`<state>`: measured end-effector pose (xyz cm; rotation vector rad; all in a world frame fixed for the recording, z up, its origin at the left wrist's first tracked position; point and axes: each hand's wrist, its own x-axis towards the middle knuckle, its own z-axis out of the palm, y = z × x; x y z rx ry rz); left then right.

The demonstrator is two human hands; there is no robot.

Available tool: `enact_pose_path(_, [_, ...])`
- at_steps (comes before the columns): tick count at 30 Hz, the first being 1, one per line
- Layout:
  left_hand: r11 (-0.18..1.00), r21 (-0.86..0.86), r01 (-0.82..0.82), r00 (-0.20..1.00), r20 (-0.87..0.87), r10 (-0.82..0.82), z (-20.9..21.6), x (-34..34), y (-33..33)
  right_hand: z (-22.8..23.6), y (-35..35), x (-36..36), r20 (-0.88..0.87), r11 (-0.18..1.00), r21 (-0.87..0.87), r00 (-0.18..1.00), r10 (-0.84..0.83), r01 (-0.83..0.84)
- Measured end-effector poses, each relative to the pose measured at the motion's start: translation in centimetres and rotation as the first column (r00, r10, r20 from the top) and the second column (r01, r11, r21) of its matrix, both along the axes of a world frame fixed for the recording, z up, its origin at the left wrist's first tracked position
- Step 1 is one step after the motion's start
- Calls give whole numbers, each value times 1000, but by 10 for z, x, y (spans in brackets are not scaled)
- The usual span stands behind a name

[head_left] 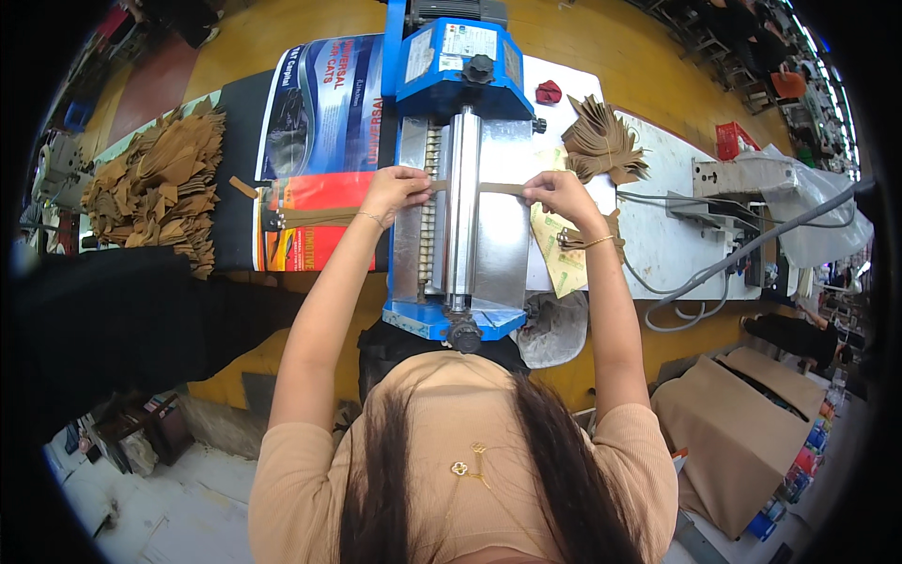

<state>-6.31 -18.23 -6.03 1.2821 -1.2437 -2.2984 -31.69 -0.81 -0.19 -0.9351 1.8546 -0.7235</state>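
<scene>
A narrow brown strip [501,189] lies crosswise through a blue machine [460,75] with a shiny metal roller [463,207]; the roller hides its middle. At the left of the roller, beside a row of small rollers [433,211], my left hand [398,194] is closed, pinching the strip's left end. My right hand [562,195] pinches the other end over the right edge of the metal plate [505,249]. A bundle of brown strips [324,216] with metal ends lies left of my left hand. Another such bundle [601,237] is partly behind my right wrist.
A large heap of brown pieces [155,193] stands at the far left, near a printed colourful sheet [319,113]. A fanned brown stack [601,141] and a small red object [549,91] lie right of the machine. A grey cable [752,244] arcs across the right side.
</scene>
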Motion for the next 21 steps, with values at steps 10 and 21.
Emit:
enact_pose_path(10, [972,-207,-113,994,-33,109,26,54,-28,-75,85,-76,-590,983,-12,793,-154,183])
enact_pose_path(21, [853,-477,-213,975,-43,219,84,96,-19,-122,110,-65,-911,996,49,412,13,77])
